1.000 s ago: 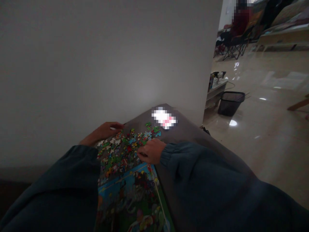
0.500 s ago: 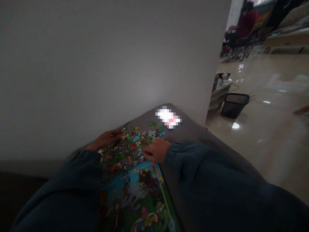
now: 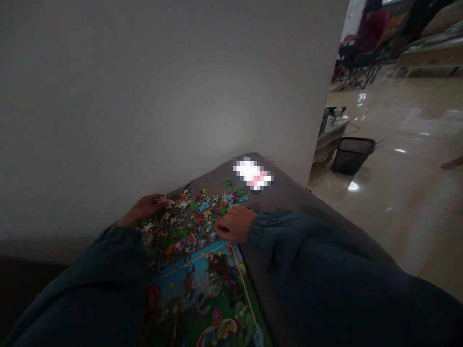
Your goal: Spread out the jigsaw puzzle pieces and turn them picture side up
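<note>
Jigsaw pieces lie spread on the grey bench between both hands: I read the left hand as pinching a pale piece at the spread's 9 o'clock edge, and the right hand, curled at 4 o'clock, as holding nothing I can confirm, beside the printed puzzle picture.

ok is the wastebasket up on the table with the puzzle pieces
No, the black mesh wastebasket stands on the shiny tiled floor, beyond the edge of the grey table top.
</note>
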The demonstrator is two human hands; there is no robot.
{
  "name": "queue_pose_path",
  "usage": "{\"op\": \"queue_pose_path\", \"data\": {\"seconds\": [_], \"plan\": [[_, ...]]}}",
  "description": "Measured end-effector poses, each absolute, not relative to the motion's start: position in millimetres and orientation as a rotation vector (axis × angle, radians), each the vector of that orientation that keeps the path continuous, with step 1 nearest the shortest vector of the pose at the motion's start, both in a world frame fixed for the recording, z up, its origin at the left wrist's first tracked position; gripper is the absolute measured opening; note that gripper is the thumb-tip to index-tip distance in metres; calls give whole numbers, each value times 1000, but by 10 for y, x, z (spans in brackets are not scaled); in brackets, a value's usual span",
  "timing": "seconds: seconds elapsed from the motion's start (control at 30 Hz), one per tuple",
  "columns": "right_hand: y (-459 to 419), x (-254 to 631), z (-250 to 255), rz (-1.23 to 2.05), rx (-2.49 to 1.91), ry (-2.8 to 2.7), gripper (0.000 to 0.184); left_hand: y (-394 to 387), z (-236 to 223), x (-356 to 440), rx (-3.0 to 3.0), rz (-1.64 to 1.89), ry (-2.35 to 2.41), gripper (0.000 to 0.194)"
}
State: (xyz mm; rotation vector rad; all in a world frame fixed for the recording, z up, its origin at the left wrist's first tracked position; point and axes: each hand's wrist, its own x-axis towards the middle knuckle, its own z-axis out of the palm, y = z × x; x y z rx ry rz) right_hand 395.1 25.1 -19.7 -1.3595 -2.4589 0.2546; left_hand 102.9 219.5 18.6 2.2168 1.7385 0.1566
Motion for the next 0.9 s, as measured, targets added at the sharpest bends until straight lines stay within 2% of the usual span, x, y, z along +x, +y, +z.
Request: {"op": "queue_pose_path", "data": {"seconds": [0.13,0.27,0.4,0.6,0.77,0.9], "plan": [[253,3955,-192,268,-1359,-2466,31,2134,284,1016,2312,157,1787,51],[258,3948,-208,267,-1360,-2462,31,2094,311,1025,2439,165,1848,51],[259,3943,-225,263,-1368,-2447,29,2077,370,1030,2504,-86,1654,43],[254,3939,-218,261,-1372,-2447,30,2145,343,1060,2594,-106,1602,57],[259,3941,-233,250,-1360,-2452,28,2213,86,1193,2650,-95,1535,56],[259,3941,-235,243,-1363,-2447,29,2258,64,1242,2599,-98,1566,56]]}}
